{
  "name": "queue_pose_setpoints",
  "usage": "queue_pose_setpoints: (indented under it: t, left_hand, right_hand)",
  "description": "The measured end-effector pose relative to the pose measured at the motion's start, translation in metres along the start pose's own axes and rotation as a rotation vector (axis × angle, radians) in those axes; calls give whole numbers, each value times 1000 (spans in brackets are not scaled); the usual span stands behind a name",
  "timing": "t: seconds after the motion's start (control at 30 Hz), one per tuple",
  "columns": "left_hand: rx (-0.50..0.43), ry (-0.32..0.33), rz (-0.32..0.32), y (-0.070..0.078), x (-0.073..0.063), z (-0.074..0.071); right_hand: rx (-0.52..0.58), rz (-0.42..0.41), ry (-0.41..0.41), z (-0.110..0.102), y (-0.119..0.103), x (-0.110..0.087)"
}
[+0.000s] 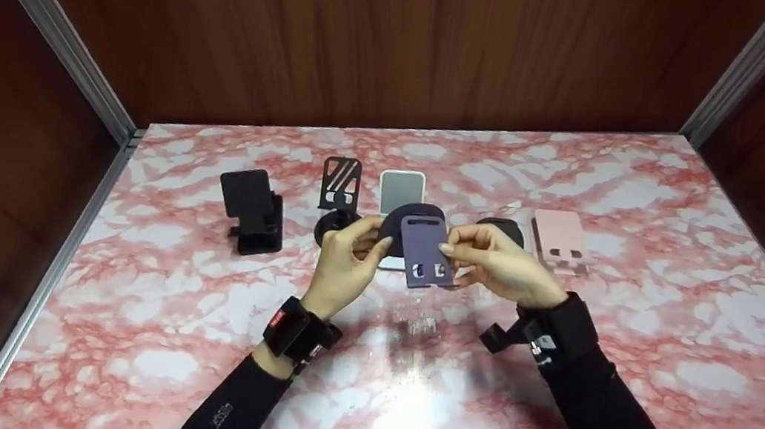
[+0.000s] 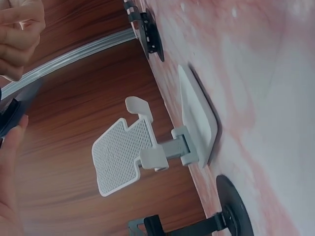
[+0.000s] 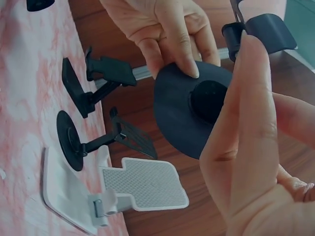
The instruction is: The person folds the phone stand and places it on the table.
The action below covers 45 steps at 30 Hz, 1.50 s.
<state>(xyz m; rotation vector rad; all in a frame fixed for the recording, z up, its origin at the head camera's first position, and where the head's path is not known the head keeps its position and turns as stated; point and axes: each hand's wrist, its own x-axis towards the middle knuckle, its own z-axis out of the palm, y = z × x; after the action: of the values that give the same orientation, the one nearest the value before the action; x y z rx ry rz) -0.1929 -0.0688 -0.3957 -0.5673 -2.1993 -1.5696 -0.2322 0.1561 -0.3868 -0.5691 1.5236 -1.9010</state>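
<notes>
Both hands hold a purple-blue folding phone stand [image 1: 426, 247] up over the table. My left hand [image 1: 349, 262] pinches the edge of its round base [image 3: 177, 110], thumb in front. My right hand [image 1: 502, 265] grips the side of its slotted phone plate, the thumb on the plate's front. In the right wrist view, the left fingers lie over the rim of the base, and the right fingers cover part of the stand between base and plate. Directly behind the held stand is a white phone stand [image 2: 123, 157] with a grey textured pad, partly hidden in the head view.
Other phone stands stand in a row: a black one [image 1: 247, 195] at left, a black slotted one [image 1: 340, 182] on a round base, and a pink one [image 1: 559, 235] at right. A dark round piece [image 1: 504, 228] shows behind the right hand. Wooden panels enclose the marbled table [image 1: 181, 366].
</notes>
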Motion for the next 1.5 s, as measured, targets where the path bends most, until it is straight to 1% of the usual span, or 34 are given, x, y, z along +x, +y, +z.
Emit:
queue_pose_setpoints:
  t: [0.07, 0.13, 0.2, 0.23, 0.3, 0.37, 0.43, 0.53, 0.63, 0.73, 0.8, 0.9, 1.0, 1.03, 1.1, 1.27, 1.43, 1.5]
  left_hand:
    - [-29, 0, -15, -9, 1, 2]
    - [-62, -4, -58, -9, 1, 2]
    - [-90, -3, -72, -9, 2, 2]
    - [-106, -4, -76, -9, 2, 1]
    - [-134, -7, -102, 0, 2, -1]
    - [-169, -10, -102, 0, 2, -1]
    - [-194, -18, -117, 1, 2, -2]
    - [-230, -33, -146, 3, 3, -2]
    - [-255, -44, -186, 6, 3, -3]
    - [-268, -49, -215, 6, 3, -3]
    - [-267, -48, -221, 5, 3, -2]
    - [-281, -48, -237, -5, 4, 0]
    - [-303, -54, -255, -16, 4, 3]
    - [-313, -56, -269, -20, 4, 4]
    - [-337, -65, -288, -22, 4, 5]
    - [-434, -109, -342, -19, 2, 4]
    - [-471, -142, -393, -16, 1, 2]
    - [-487, -146, -419, -15, 0, 2]
  right_hand:
    - [-55, -13, 41, 2, -3, -2]
    - [-129, -34, 92, 2, -5, -4]
    - [-217, -59, 159, 2, -7, -6]
    - [-251, -73, 196, 2, -8, -6]
    - [-286, -98, 251, 0, -10, -8]
    - [-330, -111, 294, -1, -11, -9]
    - [-364, -108, 310, -1, -11, -9]
    - [-415, -76, 298, -1, -11, -8]
    - [-395, -63, 254, 1, -10, -7]
    - [-339, -54, 221, 3, -9, -7]
    - [-275, -33, 209, 4, -8, -7]
    - [-145, -11, 187, 6, -7, -6]
    - [-17, -22, 155, 7, -5, -4]
    - [3, -28, 150, 7, -5, -3]
    - [40, -38, 142, 7, -3, -2]
    - [54, -42, 155, 7, 1, 2]
    - [-6, -22, 196, 6, 4, 4]
    - [-31, -15, 206, 6, 5, 4]
